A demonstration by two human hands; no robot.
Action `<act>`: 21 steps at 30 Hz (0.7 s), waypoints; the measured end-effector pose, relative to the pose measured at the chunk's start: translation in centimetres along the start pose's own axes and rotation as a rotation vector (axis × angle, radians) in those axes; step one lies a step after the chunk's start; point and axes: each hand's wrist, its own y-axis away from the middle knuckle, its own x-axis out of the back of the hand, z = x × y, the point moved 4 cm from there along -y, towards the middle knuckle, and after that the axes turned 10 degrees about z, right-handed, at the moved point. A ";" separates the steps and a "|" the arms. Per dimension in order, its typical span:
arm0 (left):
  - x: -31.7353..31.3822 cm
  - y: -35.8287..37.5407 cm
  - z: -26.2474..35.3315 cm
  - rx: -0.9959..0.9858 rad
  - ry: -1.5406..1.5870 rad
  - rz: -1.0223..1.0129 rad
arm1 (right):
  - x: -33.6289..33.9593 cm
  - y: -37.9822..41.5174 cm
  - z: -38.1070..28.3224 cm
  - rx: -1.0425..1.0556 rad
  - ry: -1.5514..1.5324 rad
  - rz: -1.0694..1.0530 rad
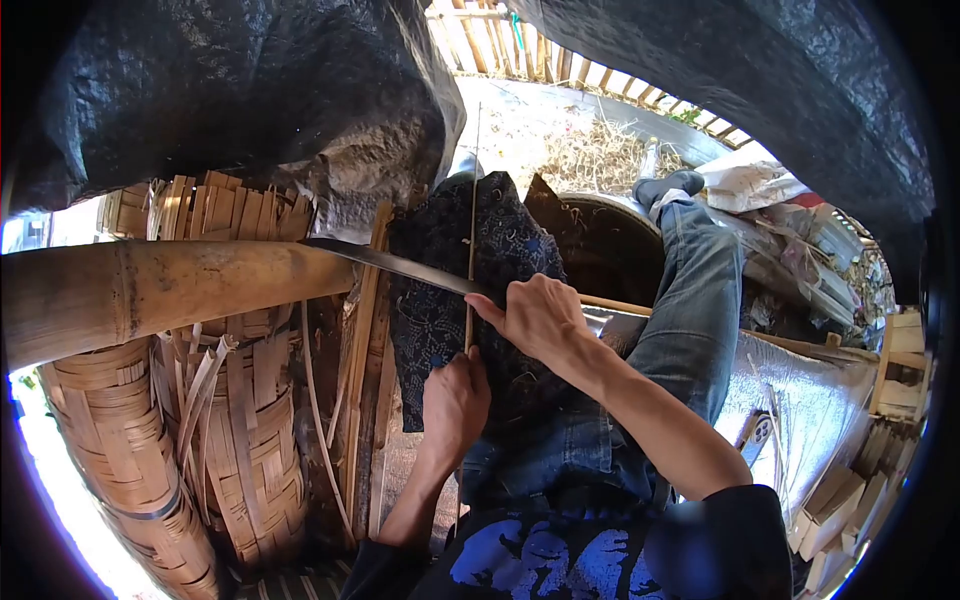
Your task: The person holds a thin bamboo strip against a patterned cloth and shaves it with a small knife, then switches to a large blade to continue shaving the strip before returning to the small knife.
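The left hand's [455,397] grip is closed, fingers curled around a thin strip [474,205] just above the lap. The right hand [540,318], between 1 and 2 o'clock from it, is closed on a knife [400,266], its handle hidden by the fingers. The blade points towards 10 o'clock and crosses the strip; whether it bites in, I cannot tell. The strip is pale tan, long and very narrow, running nearly straight up from the left hand to 12 o'clock, over a dark patterned cloth [425,315]. A thick bamboo pole [220,285] lies at 9 o'clock, and a woven basket [250,440] stands at 8 o'clock.
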 end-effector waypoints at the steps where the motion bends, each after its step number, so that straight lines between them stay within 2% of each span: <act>1: 0.0 -0.1 0.0 0.014 0.013 -0.007 | 0.2 0.0 0.0 0.006 0.010 -0.022; 5: -0.1 -0.4 -0.3 0.050 0.064 -0.024 | 0.9 2.1 0.8 -0.047 0.024 -0.065; 7: -0.3 -0.3 -0.4 0.056 0.038 -0.030 | 1.2 3.2 1.4 -0.068 0.067 -0.006; 9: -0.4 0.0 -0.7 0.057 0.000 -0.037 | 1.0 3.0 1.4 -0.071 0.067 -0.018; 11: -0.5 0.3 -0.6 -0.027 -0.033 0.006 | 0.3 2.7 1.7 -0.095 0.064 -0.045; 18: 0.1 1.3 -0.1 -0.012 -0.070 -0.011 | -0.4 1.2 0.8 -0.072 -0.029 -0.048; 21: 0.5 1.6 -0.1 0.002 -0.054 -0.011 | -0.5 0.6 0.6 -0.063 -0.043 0.024</act>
